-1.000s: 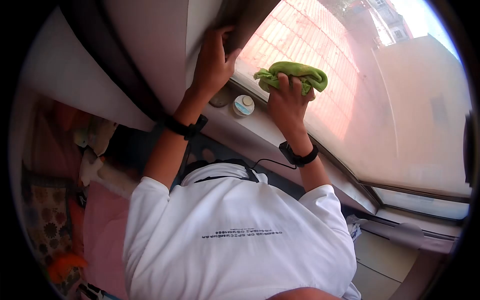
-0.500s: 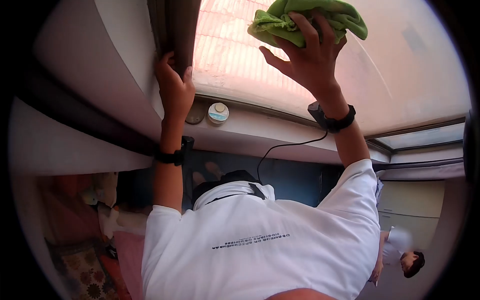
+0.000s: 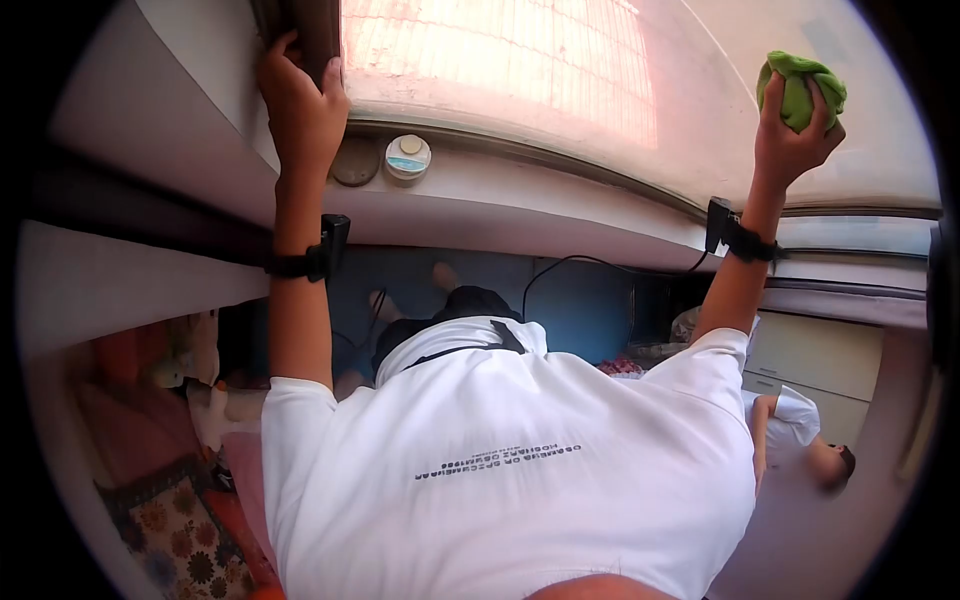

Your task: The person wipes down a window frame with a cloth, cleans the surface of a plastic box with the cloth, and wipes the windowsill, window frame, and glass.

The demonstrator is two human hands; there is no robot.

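At the upper right, my right hand (image 3: 795, 140) grips a bunched green cloth (image 3: 803, 90) against the window pane (image 3: 520, 60), fingers bent over it. My left hand (image 3: 303, 105) is closed round the edge of the dark window frame (image 3: 318, 30) at the upper left, the thumb on the side toward the glass. Below the glass, on the sill (image 3: 520, 190), stands a small round white container (image 3: 408, 158) with a pale lid. A dark round disc (image 3: 355, 162) lies beside it, near my left wrist.
Another person (image 3: 800, 425) in a white top is at the lower right, near pale cabinets (image 3: 810, 360). A patterned mat (image 3: 185, 530) and pink cloth lie at the lower left. A black cable (image 3: 590, 258) runs from my right wrist device (image 3: 735, 235).
My right hand has moved far to the right across the glass with the green cloth. My left hand stays on the frame. The view has turned, and the other person has come into view.
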